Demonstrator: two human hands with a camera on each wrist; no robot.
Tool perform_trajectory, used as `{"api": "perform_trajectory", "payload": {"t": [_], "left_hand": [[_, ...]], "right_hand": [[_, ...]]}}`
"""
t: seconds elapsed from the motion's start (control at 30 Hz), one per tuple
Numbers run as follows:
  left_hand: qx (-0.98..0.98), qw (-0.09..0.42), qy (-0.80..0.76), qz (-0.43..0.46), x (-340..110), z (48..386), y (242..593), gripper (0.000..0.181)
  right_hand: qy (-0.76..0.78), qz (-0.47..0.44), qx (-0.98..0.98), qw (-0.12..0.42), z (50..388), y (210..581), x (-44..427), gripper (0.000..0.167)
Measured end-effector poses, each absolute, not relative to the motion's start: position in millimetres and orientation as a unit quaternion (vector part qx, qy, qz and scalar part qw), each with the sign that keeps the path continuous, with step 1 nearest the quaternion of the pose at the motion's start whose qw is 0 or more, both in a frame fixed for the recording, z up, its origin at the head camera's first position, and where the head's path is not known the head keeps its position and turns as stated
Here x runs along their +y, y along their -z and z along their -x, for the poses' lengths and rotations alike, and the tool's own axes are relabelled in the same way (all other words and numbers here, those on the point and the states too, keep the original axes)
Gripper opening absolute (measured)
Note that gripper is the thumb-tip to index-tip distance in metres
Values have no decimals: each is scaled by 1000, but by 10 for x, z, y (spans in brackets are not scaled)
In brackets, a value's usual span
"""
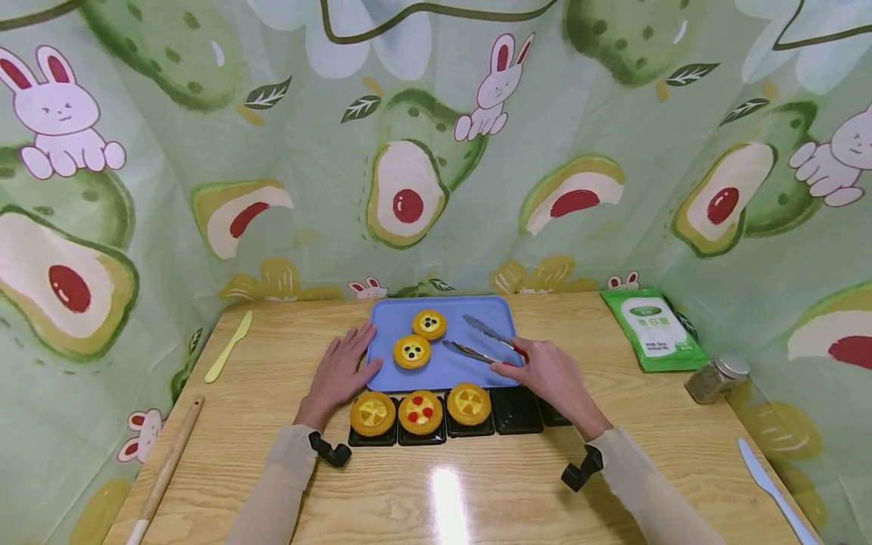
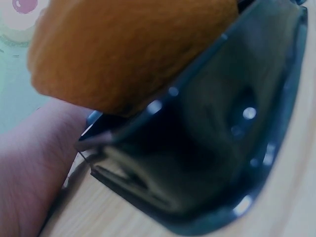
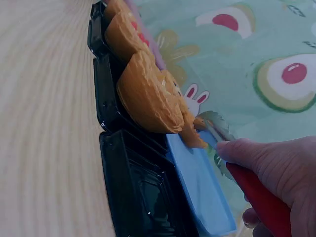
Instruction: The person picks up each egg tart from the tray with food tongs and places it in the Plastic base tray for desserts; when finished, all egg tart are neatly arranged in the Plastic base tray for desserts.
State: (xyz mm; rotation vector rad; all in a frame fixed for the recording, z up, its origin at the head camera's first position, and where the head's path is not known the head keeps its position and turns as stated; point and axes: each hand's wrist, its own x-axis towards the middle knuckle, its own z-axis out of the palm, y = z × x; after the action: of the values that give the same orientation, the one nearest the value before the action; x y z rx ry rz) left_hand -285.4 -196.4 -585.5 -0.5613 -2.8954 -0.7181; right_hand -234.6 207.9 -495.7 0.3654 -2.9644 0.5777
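On a blue tray lie two tarts with dark dots, one in front of the other. My right hand grips the red handle of metal tongs, whose parted arms reach over the tray, right of the tarts, with nothing between them. My left hand rests with straight fingers at the tray's left edge. In front of the tray stands a row of black containers; three hold tarts, one with red pieces. The left wrist view shows a tart in a black container close up.
A yellow knife and a wooden-handled utensil lie at the left. On the right are a green and white packet, a jar and a blue knife. Patterned cloth hangs behind and at both sides.
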Motion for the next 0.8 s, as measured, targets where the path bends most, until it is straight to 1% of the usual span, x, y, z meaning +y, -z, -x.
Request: {"api": "perform_trajectory", "payload": {"t": [0.1, 0.4, 0.8], "left_hand": [[-953, 54, 232, 185, -1961, 2859, 5861, 74], [-956, 45, 227, 179, -1971, 2874, 5885, 74], [-955, 48, 229, 181, -1982, 2885, 5909, 74]], "right_hand": [[-180, -117, -976, 46, 2440, 4963, 2023, 55], [-156, -143, -977, 37, 2627, 5023, 1849, 53], [-160, -154, -974, 38, 2857, 5089, 1639, 52]]}}
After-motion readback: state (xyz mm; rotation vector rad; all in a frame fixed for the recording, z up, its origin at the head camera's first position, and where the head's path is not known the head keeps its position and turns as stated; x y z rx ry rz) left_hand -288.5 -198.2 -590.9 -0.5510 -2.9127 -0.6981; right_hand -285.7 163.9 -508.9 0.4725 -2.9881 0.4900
